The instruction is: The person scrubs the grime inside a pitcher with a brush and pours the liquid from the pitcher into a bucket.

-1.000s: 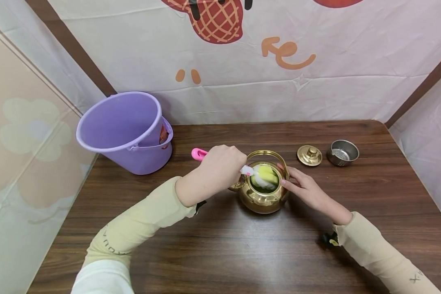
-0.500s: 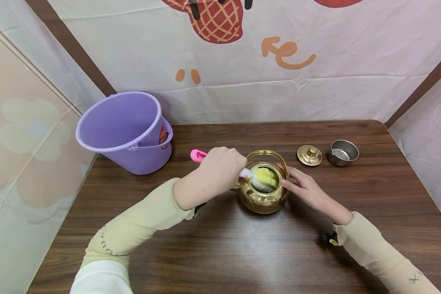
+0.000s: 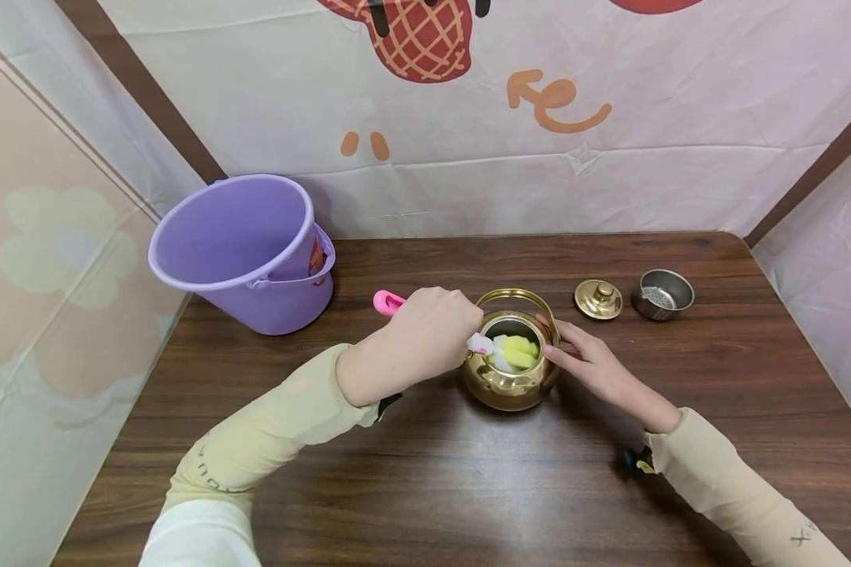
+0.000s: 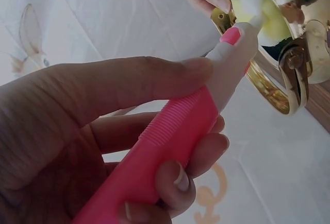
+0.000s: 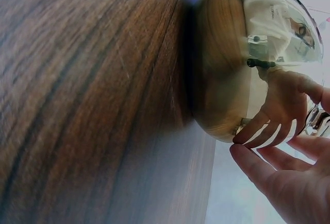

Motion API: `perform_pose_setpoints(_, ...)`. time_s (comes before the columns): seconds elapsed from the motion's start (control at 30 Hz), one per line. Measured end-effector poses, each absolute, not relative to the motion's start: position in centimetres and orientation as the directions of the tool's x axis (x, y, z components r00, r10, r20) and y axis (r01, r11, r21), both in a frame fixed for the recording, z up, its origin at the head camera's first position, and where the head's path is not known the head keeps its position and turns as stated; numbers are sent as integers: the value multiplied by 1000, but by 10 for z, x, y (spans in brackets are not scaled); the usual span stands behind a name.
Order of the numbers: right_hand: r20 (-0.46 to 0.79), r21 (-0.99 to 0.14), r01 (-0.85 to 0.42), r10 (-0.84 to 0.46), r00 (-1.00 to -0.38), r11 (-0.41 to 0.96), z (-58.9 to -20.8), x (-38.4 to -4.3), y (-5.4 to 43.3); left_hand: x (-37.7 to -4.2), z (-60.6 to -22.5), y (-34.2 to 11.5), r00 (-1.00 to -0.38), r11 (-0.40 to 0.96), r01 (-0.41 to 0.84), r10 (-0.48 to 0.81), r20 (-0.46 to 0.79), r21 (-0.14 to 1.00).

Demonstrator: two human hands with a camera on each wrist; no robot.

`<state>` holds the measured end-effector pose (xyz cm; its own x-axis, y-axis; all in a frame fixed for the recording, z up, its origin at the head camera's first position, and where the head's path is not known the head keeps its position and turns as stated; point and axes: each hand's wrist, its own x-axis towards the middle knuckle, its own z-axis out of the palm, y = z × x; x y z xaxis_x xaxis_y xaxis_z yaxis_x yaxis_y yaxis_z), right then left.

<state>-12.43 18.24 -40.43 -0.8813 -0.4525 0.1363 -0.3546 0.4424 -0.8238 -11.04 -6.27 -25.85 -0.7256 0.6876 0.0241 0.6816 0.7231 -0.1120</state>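
Observation:
My left hand (image 3: 429, 335) grips the pink handle of a cleaning brush (image 4: 172, 136), the thumb lying along its ribbed part. The brush's white neck leads to a yellow and white sponge head (image 3: 518, 353) inside the mouth of a shiny gold teapot (image 3: 508, 387). The teapot stands upright on the table, its hoop handle raised behind the opening. On its right side, my right hand (image 3: 596, 366) holds it, thumb at the rim. In the right wrist view, the fingertips (image 5: 245, 157) touch the teapot's curved wall. My left hand mostly hides the spout.
A purple bucket (image 3: 237, 268) stands at the table's back left. Behind the teapot to the right lie its gold lid (image 3: 598, 299) and a perforated metal strainer (image 3: 663, 294). A printed curtain (image 3: 461, 189) hangs along the table's (image 3: 411, 488) back edge.
The sponge head has shifted toward the near right side of the teapot's mouth, showing more dark interior behind it. My left hand has moved slightly right; my right hand stays in place.

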Motion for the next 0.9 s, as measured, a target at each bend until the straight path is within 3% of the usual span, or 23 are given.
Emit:
perform_pose_setpoints(0.47,136,-832,-347,-449,-883,432,-406,-125,183,-114,-260,-57,-743,740,665,669,4,-102)
perform_pose_setpoints(0.9,133,-829,-348,-451,-883,438,-406,-125,183,-118,-265,-59,-760,763,636,645,75,-113)
